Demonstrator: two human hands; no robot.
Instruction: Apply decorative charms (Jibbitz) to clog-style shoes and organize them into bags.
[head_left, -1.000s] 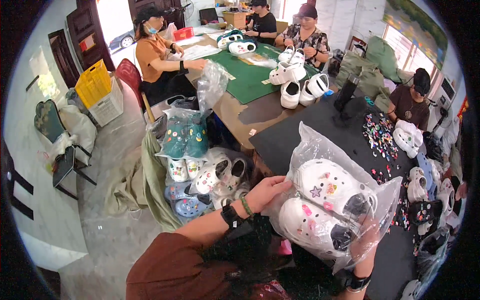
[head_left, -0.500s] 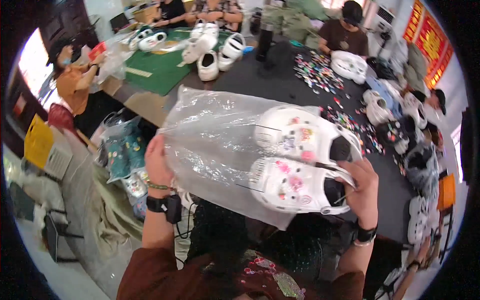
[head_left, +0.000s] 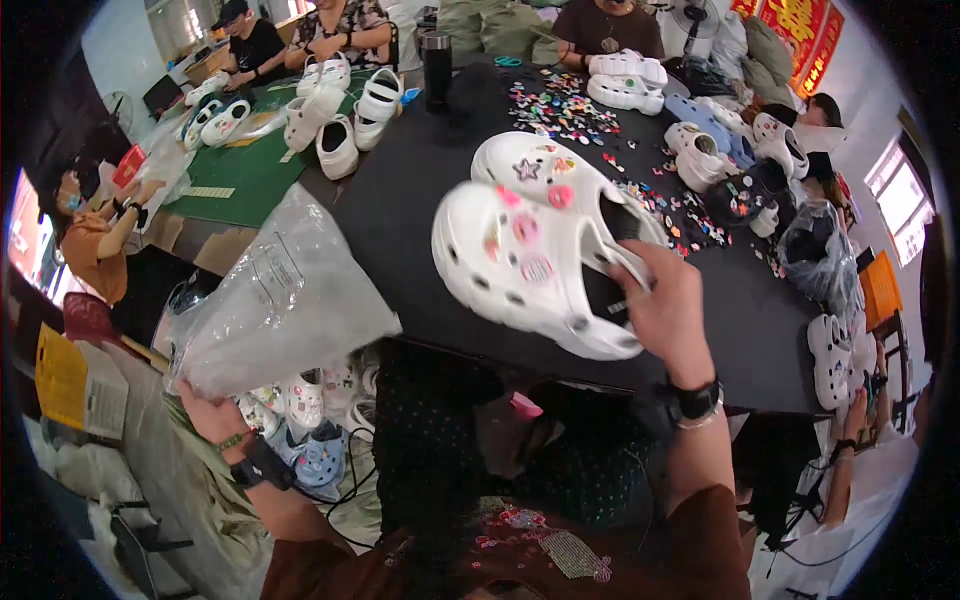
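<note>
A pair of white clogs with pink and other coloured charms is in my right hand, whose fingers grip the heel side. The clogs hang over the dark tabletop, toes pointing left. My left hand is closed on one end of a clear plastic bag, low on the left. The bag is apart from the clogs and looks empty. Part of my left fingers is hidden by the bag.
Scattered small charms lie on the black tabletop. More white clogs stand on a green mat and along the table's right side. A dark bottle stands at the back. Decorated clogs sit below the table edge. Several people work around.
The clogs have come out of the bag in my right hand. My left hand has moved left and down with the bag. The view has turned right.
</note>
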